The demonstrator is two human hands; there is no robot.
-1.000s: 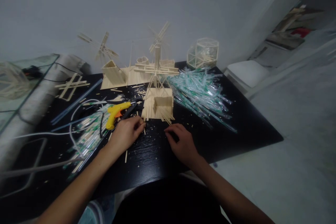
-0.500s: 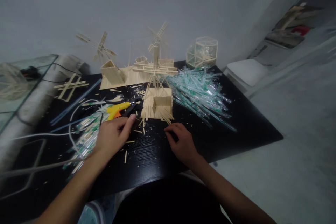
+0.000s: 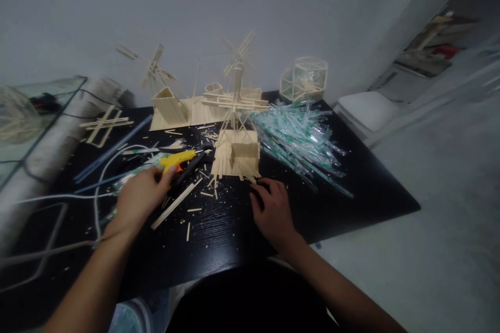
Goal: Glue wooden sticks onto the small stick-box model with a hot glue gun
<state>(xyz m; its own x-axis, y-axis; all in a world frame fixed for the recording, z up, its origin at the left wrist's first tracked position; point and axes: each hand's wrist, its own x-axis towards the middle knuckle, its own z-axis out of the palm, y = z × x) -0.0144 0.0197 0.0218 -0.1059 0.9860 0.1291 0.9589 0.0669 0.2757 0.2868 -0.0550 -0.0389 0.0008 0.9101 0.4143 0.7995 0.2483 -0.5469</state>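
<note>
My left hand [image 3: 141, 193] is at the grip end of a yellow hot glue gun [image 3: 177, 158], thumb apart from the fingers. Its other fingertips are hidden, and a firm hold on the gun does not show. Beside it lie long thin wooden sticks [image 3: 176, 204]. My right hand [image 3: 272, 212] rests on the table, fingers loosely bent, with a gap between thumb and forefinger. Its fingertips are by the loose stick ends [image 3: 247, 169] at the front of a small wooden windmill model [image 3: 238, 138], which has an open box on its base.
Behind stand more windmill models [image 3: 170, 106]. Plastic-wrapped sticks [image 3: 300, 132] are heaped on the right, with a clear-sided polyhedron frame [image 3: 304, 79] behind. A white cable [image 3: 97, 208] loops at the left. Stick scraps litter the black table [image 3: 219, 250]; a white stool [image 3: 367, 108] stands beyond.
My left hand has moved left and back to the glue gun's grip end, showing long sticks where it was. My right hand has shifted slightly, its fingers nearer the stick ends.
</note>
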